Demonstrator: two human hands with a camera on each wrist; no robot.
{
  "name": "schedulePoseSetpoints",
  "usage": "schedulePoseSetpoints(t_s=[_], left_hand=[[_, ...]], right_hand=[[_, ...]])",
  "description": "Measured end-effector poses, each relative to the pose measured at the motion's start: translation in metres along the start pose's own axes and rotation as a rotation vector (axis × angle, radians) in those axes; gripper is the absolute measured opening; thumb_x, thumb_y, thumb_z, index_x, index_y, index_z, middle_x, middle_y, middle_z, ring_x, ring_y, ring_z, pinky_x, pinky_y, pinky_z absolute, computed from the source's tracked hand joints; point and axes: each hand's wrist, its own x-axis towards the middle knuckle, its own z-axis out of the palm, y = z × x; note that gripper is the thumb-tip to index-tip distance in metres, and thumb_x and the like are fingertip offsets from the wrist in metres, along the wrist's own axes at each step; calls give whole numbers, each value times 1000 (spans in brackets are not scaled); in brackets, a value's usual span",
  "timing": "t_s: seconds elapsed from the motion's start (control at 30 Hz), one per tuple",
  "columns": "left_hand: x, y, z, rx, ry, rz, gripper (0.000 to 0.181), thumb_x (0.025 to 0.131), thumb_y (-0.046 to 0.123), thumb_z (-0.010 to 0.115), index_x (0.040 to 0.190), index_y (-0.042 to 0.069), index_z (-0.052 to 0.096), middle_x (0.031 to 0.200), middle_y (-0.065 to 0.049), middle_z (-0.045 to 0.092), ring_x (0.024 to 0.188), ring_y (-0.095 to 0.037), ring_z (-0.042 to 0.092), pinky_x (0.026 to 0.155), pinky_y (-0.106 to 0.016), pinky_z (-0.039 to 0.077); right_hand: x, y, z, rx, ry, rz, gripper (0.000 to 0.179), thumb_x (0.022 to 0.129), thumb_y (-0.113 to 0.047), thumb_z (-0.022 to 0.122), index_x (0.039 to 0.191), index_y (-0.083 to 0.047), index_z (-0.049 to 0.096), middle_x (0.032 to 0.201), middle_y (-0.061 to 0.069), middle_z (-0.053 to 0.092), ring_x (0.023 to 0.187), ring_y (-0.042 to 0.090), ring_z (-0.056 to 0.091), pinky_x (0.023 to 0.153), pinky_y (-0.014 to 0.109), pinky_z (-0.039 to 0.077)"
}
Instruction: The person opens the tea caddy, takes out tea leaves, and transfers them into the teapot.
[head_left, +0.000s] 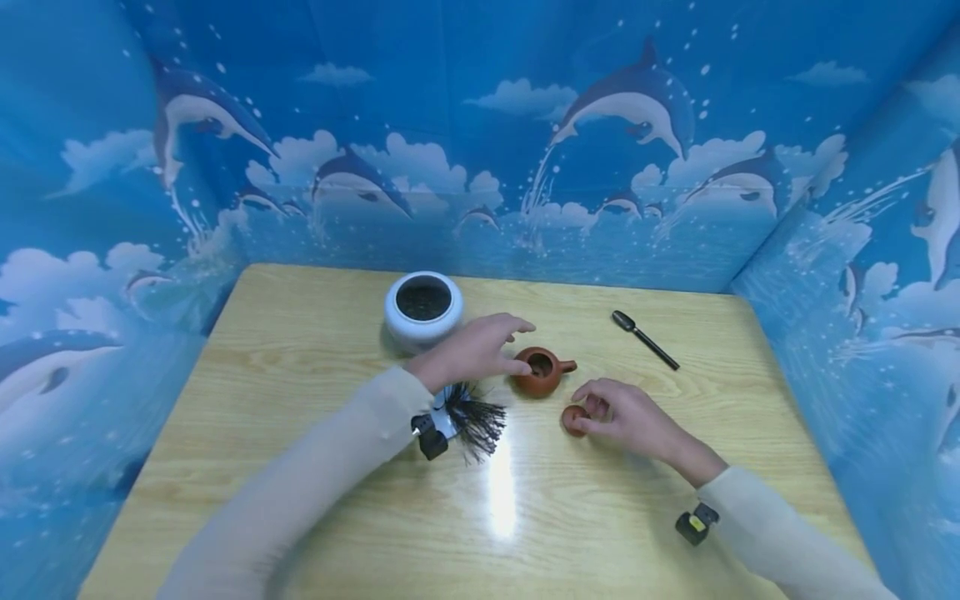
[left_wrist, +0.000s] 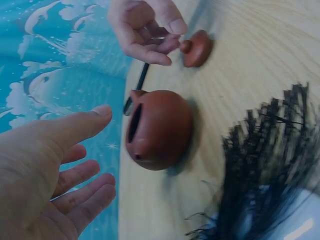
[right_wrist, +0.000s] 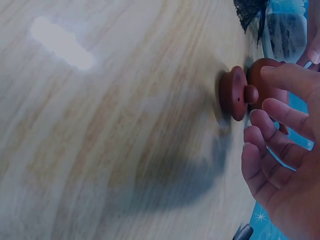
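Observation:
A small reddish-brown teapot stands on the table without its lid, its round opening facing up. My left hand hovers beside its rim, fingers apart and thumb close to the opening; in the left wrist view that hand holds nothing. The matching knobbed lid lies on the table, knob up. My right hand is over the lid, fingers loosely bent. In the right wrist view, its thumb and fingertips surround the knob with a gap.
A round white jar with a dark interior stands behind the left hand. Dark wiry strands spread beside a pale object under the left wrist. A black spoon-like tool lies at back right. Dolphin-printed curtains enclose the table.

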Motion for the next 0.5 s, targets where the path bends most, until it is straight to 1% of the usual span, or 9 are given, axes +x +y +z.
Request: schedulePoseSetpoints(t_s=[0.2, 0.33, 0.5], left_hand=[[2, -8, 15, 30, 6, 26, 82, 96, 38, 86, 164, 12, 49, 162, -10, 55, 139, -26, 63, 117, -44, 55], [2, -12, 23, 52, 5, 28, 84, 95, 39, 87, 165, 13, 48, 164, -10, 53, 142, -26, 60, 121, -43, 51], [1, -14, 30, 74, 8, 41, 79, 95, 37, 87, 162, 12, 51, 160, -10, 57, 145, -27, 58, 124, -43, 49]], right_hand=[[1, -2, 4, -7, -16, 2, 22, 98, -23, 84, 118, -15, 77, 96, -8, 70, 84, 7, 63, 71, 25, 55], [2, -2, 6, -10, -25, 3, 19, 98, -19, 83, 115, -16, 77, 95, -9, 70, 83, 6, 62, 71, 25, 55], [2, -2, 7, -19, -32, 7, 16, 98, -16, 82, 113, -16, 76, 95, -10, 69, 84, 4, 62, 72, 24, 56]])
